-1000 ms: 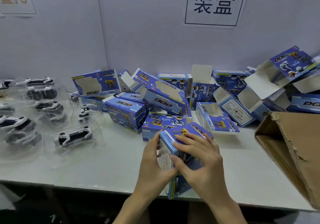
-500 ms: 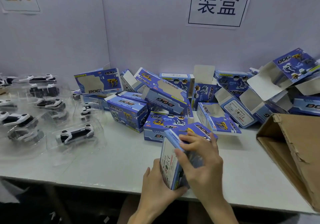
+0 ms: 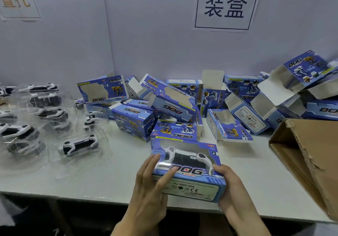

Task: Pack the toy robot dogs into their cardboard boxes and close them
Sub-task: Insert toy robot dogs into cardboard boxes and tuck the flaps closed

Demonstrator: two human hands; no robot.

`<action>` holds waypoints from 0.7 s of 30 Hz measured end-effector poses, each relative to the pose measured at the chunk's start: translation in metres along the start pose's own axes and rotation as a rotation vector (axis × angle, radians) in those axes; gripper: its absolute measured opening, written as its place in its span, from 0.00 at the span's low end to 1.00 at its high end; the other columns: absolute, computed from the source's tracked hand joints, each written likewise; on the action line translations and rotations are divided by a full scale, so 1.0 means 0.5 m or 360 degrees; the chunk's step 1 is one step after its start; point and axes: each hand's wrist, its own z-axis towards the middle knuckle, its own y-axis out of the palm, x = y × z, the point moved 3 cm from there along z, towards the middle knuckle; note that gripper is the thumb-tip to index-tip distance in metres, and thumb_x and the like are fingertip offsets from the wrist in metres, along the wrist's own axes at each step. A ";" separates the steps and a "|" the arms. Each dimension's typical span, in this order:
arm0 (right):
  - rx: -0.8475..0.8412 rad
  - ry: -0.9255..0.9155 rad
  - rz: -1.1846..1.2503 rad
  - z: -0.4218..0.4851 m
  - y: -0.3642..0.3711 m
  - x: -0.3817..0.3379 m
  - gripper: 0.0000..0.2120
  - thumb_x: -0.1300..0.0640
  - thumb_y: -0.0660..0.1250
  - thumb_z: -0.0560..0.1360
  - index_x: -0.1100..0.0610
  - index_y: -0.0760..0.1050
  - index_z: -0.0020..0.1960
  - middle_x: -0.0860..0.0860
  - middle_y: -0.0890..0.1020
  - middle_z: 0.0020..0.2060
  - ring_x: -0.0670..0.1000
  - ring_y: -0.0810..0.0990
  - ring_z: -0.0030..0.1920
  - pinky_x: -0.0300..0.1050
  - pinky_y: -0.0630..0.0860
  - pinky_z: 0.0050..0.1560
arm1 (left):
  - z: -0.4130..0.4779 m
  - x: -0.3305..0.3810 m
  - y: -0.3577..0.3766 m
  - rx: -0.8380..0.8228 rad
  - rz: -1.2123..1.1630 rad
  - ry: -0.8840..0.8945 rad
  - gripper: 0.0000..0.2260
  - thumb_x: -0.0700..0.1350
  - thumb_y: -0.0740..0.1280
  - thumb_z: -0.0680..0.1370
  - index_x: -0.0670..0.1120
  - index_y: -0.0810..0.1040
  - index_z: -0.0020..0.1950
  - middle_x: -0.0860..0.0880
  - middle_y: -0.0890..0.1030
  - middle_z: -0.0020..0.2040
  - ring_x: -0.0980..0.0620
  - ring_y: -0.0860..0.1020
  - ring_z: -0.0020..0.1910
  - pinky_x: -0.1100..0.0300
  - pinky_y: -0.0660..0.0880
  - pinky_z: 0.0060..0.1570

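Observation:
A closed blue DOG box (image 3: 190,173) lies flat above the table's front edge, window side up, with a white and black toy robot dog visible inside. My left hand (image 3: 150,186) holds its left end, thumb across the front face. My right hand (image 3: 231,190) grips its right end from below and the side. Several empty blue boxes (image 3: 175,107) with open flaps are heaped at the back of the table. More toy dogs in clear plastic trays (image 3: 80,145) lie on the left.
A large brown carton (image 3: 311,162) with a torn flap stands open at the right edge. The white table (image 3: 109,177) runs along a pale wall with two paper signs (image 3: 225,5). Clear trays (image 3: 27,126) crowd the far left.
The box was standing on end between my hands; it has been turned flat with the window facing up. My hands have shifted to its two ends.

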 end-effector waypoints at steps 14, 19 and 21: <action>-0.0364 0.0128 0.0947 0.008 -0.050 0.061 0.25 0.56 0.80 0.49 0.61 0.84 0.45 0.59 0.85 0.49 0.60 0.86 0.45 0.55 0.84 0.43 | 0.074 0.159 -0.073 -0.0305 -0.1822 -0.1268 0.26 0.59 0.70 0.71 0.64 0.71 0.69 0.61 0.80 0.63 0.58 0.78 0.63 0.64 0.75 0.58; -0.0386 0.0180 0.1015 0.018 -0.061 0.063 0.30 0.57 0.80 0.43 0.62 0.80 0.45 0.59 0.83 0.46 0.59 0.80 0.47 0.50 0.76 0.54 | 0.102 0.160 -0.080 -0.0398 -0.1858 -0.1312 0.27 0.56 0.72 0.69 0.60 0.73 0.67 0.56 0.83 0.59 0.54 0.82 0.57 0.65 0.79 0.48; -0.0434 0.0119 0.0944 0.009 -0.062 0.051 0.27 0.59 0.81 0.42 0.62 0.84 0.40 0.58 0.84 0.43 0.59 0.83 0.43 0.52 0.82 0.46 | 0.107 0.138 -0.085 -0.0343 -0.1717 -0.1291 0.20 0.53 0.70 0.72 0.55 0.76 0.64 0.53 0.85 0.54 0.58 0.83 0.51 0.69 0.77 0.44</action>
